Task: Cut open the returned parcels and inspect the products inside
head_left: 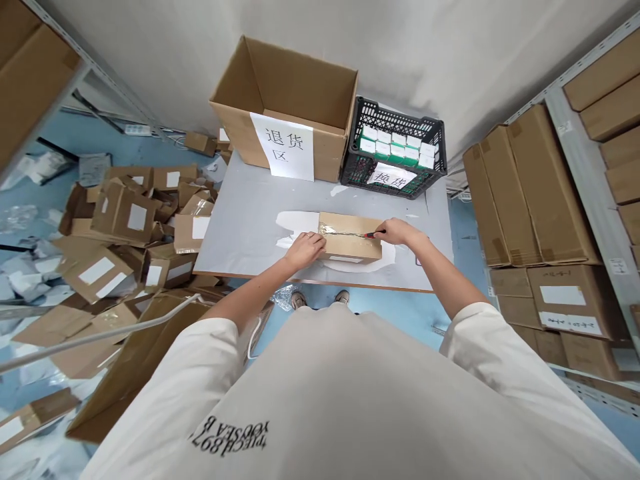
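Note:
A small closed cardboard box (353,248) lies on the grey table (240,220), with clear tape along its top seam. My left hand (306,249) grips the box's left end, fingers bent over its edge. In my right hand (395,231) is a red and black box cutter (373,234), its fingers closed round the handle at the box's right end. The cutter points left along the seam, where the tape looks slit or wrinkled; how deep the blade sits I cannot tell. Part of a white label shows on the box's near side.
Behind stand a large open carton (285,150) with a paper sign and a black plastic crate (395,147) holding several white-and-green small boxes. Opened cartons (125,213) pile up on the floor at left. Shelves with large cartons (530,193) line the right side.

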Demonstrator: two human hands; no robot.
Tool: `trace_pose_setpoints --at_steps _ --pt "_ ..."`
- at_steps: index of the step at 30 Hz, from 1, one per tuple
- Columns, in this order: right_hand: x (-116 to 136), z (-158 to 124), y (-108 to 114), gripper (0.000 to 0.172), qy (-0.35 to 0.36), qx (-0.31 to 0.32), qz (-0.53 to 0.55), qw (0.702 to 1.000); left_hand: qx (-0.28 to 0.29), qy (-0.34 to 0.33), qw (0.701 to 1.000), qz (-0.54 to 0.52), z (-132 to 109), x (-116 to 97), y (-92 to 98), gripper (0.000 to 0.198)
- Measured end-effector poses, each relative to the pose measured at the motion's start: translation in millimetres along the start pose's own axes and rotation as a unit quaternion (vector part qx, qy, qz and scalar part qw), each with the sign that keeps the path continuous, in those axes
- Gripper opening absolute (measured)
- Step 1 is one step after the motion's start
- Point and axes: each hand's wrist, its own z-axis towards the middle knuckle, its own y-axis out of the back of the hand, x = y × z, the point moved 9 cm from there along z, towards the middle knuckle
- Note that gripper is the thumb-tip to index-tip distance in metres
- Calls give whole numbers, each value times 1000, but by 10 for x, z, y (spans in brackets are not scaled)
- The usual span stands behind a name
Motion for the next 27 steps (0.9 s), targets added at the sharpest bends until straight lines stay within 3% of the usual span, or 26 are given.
trace_pose_setpoints --at_steps 6,12,19,27 --pt "-440 -141 44 39 -32 -28 65 997 7 14 1000 3 10 -8 21 31" --pt "-869 -542 42 47 -56 26 125 990 7 45 999 17 149 -131 76 30" --pt "-943 -745 -65 54 -64 -22 235 970 58 21 998 23 689 -590 -110 76" --pt "-997 -750 -340 53 -64 -28 313 947 118 41 990 64 984 -584 -335 77"
